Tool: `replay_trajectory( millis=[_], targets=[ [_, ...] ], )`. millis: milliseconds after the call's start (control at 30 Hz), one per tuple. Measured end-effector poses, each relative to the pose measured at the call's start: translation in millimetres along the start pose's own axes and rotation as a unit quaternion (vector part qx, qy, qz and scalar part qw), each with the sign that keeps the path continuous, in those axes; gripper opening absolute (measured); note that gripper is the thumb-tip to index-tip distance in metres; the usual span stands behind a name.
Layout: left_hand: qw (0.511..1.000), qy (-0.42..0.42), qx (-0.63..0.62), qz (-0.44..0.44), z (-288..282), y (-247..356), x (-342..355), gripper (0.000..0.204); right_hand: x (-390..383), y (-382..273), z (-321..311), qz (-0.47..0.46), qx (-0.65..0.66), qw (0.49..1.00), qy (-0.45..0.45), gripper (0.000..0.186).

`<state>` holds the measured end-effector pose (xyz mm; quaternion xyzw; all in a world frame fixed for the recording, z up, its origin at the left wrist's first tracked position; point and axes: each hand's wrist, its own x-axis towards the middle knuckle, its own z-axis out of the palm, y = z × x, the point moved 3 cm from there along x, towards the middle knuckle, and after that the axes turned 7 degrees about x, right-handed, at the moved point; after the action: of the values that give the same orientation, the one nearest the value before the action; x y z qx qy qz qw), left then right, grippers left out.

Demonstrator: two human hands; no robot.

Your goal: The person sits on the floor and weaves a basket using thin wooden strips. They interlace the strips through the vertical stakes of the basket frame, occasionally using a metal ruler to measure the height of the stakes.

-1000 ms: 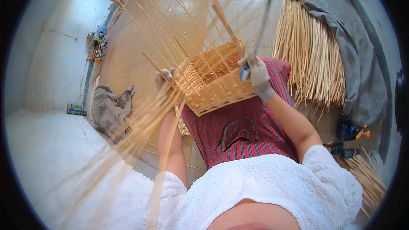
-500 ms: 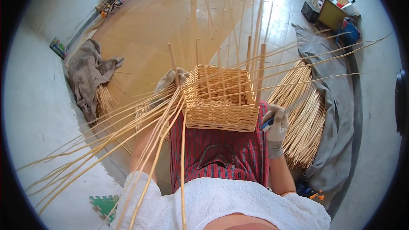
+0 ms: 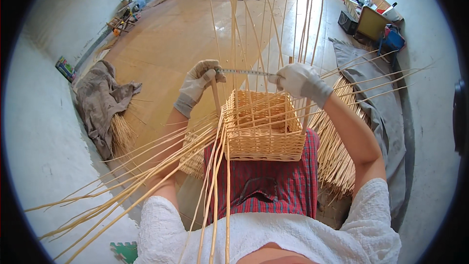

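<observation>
A rectangular woven wicker basket (image 3: 266, 145) sits on my lap, with long thin willow rods rising from it and others fanning out to both sides. Above its far rim, a measuring tape (image 3: 246, 72) is stretched between my gloved hands. My left hand (image 3: 199, 84) is closed on the tape's left end, at the top of a thick wooden corner stake (image 3: 216, 97). At the tape's other end, my right hand (image 3: 299, 80) is closed around it, near the far right stake. Any tape case in the right hand is hidden by the glove.
Bundled willow rods (image 3: 337, 159) lie at my right beside a grey cloth (image 3: 376, 98). Another grey cloth (image 3: 100, 98) partly covers rods at the left. A woven panel (image 3: 194, 159) is left of my lap. Boxes and clutter (image 3: 371, 19) stand at the far right wall.
Both hands have risen above the basket's far side. My right hand has come up from beside the basket, and the tape now spans between the hands. The basket appears slightly lower and further right.
</observation>
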<state>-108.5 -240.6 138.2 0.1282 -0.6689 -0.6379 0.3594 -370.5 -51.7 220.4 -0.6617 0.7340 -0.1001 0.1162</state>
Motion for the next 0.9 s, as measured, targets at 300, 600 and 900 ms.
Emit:
replay_trajectory(
  millis=[300, 600, 900],
  targets=[
    [0.999, 0.031, -0.021, -0.002, 1, -8, -7, 0.033, -38, 118, -46, 0.045, 0.124, 0.987, 0.097, 0.041],
    [0.999, 0.038, -0.003, -0.031, 7, -2, -2, 0.036, -52, 136, -20, 0.070, 0.227, 0.966, 0.106, 0.037],
    [0.995, 0.059, -0.082, 0.004, 17, -12, -6, 0.042, -54, 142, -13, 0.024, 0.163, 0.970, 0.176, 0.026]
  ],
)
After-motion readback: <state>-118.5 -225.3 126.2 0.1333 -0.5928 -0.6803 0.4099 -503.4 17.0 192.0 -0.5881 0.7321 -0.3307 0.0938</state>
